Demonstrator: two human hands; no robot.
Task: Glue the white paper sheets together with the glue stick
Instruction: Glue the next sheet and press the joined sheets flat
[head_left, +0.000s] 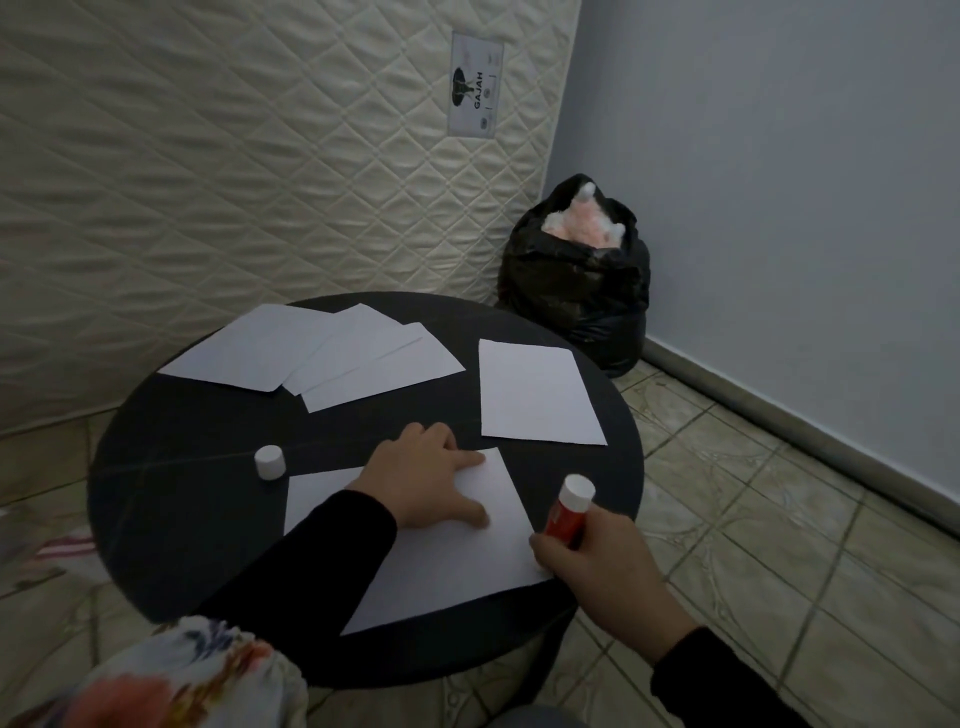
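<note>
Near sheet: white, flat on table, front-centre, turned at an angle; far part under a hand, right edge by the stick. Single sheet: white, flat, far right of table, apart from the rest. Fan of approx 3 overlapping white sheets, flat, far left-centre. Glue stick: red body w/ white end up, tilted, top leaning away to the right; lower body held in a hand at near sheet's right edge. Cap: white, short cylinder, off the stick, standing on table just beyond near sheet's left corner.
</note>
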